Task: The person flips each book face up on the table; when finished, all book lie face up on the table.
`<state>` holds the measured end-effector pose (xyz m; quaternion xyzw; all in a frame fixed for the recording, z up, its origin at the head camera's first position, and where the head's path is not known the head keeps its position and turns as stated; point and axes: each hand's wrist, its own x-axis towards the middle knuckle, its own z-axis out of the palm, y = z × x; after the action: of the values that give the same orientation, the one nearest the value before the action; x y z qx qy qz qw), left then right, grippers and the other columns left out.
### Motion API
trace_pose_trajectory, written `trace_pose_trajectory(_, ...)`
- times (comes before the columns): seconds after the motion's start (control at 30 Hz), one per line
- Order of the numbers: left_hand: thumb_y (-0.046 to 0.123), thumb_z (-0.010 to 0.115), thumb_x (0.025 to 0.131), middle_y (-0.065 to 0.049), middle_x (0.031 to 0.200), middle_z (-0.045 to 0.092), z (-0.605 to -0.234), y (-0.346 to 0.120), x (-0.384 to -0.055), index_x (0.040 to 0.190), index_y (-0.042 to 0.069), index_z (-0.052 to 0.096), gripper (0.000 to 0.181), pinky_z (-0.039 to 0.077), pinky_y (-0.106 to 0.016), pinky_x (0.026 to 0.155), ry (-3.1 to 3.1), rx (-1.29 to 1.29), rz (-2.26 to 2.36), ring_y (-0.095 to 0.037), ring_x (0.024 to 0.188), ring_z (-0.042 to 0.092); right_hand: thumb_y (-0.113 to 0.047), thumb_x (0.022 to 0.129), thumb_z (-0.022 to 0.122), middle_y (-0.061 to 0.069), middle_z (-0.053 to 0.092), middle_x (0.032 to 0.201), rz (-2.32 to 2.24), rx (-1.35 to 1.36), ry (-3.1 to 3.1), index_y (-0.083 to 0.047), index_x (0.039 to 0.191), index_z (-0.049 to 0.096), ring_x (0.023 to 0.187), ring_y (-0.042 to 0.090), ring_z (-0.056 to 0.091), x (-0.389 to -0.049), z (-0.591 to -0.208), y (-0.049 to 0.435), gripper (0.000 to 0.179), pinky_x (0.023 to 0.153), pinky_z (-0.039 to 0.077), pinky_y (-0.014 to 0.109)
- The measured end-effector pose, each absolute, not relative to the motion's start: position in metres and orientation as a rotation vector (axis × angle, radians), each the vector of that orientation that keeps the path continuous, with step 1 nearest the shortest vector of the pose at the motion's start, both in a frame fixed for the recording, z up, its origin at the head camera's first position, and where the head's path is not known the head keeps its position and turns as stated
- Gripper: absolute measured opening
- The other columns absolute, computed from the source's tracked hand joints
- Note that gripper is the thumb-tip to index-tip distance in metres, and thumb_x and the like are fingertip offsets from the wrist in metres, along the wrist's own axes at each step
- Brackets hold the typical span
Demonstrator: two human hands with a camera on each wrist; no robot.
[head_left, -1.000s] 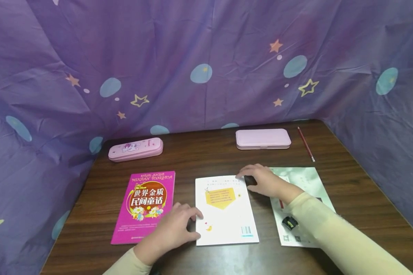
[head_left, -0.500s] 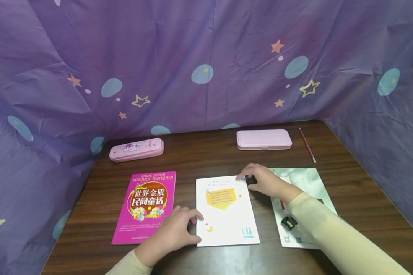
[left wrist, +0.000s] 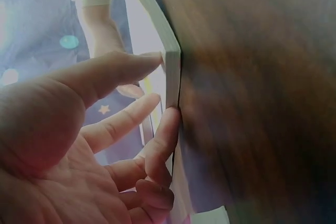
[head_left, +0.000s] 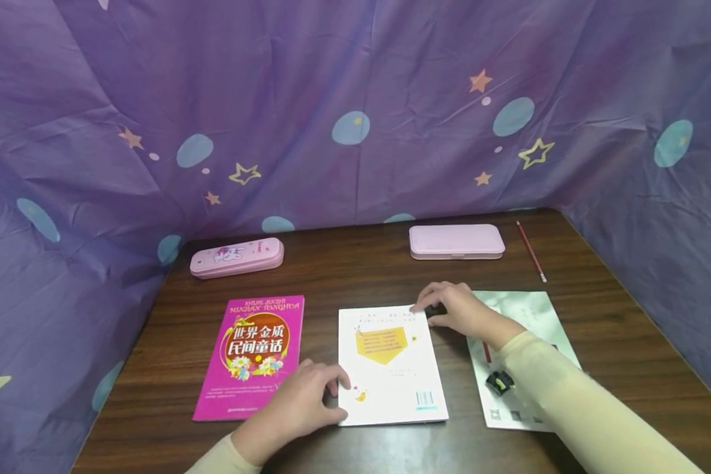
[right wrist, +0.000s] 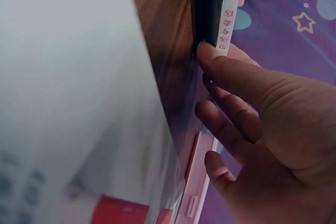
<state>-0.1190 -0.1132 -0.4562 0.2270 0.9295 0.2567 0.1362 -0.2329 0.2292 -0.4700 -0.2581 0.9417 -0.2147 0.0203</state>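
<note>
Holding the white book (head_left: 389, 363) at opposite corners: left hand (head_left: 308, 398) at the near-left corner, thumb on the cover and fingers curled against the left edge; right hand (head_left: 459, 311) at the far-right corner, thumb on the spine edge, fingers curled. The book lies flat at table (head_left: 355, 273) centre, long axis running away from the person, directly between the hands, so both are equally near and touching it. A pink book (head_left: 251, 354) lies just left, a pale green booklet (head_left: 524, 316) just right under the right forearm.
</note>
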Motion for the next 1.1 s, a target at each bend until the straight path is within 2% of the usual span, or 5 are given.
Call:
trace_pose_trajectory(0.43,0.036,0.097,0.061,0.015,0.087,0.055,-0.459,-0.108,-0.110,0.108,0.026,0.066,0.057,0.041,-0.024,0.072,2.768,0.649,0.651,-0.007,0.089,0.045,-0.011,0.084,0.083,0.001,0.072,0.121,-0.800,-0.737,2.867,-0.024,0.116,0.079,0.116,0.029,0.066,-0.234,-0.466,0.234,0.034,0.101,0.034,0.061)
trace_pose_trajectory(0.57,0.034,0.096,0.063,0.014,0.089,0.058,-0.463,-0.110,-0.108,0.108,0.026,0.067,0.054,0.043,-0.024,0.073,2.821,0.672,0.667,-0.007,0.090,0.046,-0.012,0.086,0.082,0.001,0.071,0.121,-0.842,-0.739,2.834,-0.024,0.116,0.079,0.116,0.028,0.066,-0.235,-0.468,0.236,0.033,0.103,0.034,0.064)
trace_pose_trajectory(0.7,0.031,0.094,0.063,0.013,0.092,0.063,-0.462,-0.113,-0.105,0.106,0.025,0.070,0.050,0.045,-0.024,0.073,2.853,0.683,0.692,-0.008,0.091,0.048,-0.011,0.088,0.080,0.002,0.070,0.122,-0.905,-0.754,2.802,-0.022,0.118,0.078,0.116,0.027,0.065,-0.234,-0.469,0.239,0.032,0.105,0.043,0.059)
trace_pose_trajectory(0.9,0.025,0.091,0.066,0.007,0.097,0.072,-0.456,-0.118,-0.104,0.101,0.022,0.073,0.039,0.049,-0.029,0.079,2.906,0.740,0.769,-0.009,0.089,0.052,-0.013,0.088,0.080,0.004,0.069,0.120,-0.998,-0.848,2.820,-0.022,0.118,0.078,0.114,0.024,0.064,-0.238,-0.466,0.244,0.031,0.100,0.052,0.048)
trace_pose_trajectory(1.1,0.021,0.091,0.068,0.011,0.090,0.075,-0.458,-0.124,-0.104,0.092,0.027,0.076,0.029,0.044,-0.022,0.071,2.960,0.723,1.000,-0.008,0.078,0.052,-0.014,0.089,0.079,0.001,0.071,0.117,-1.121,-0.901,2.830,-0.022,0.118,0.078,0.107,0.019,0.064,-0.243,-0.454,0.249,0.030,0.091,0.053,0.041)
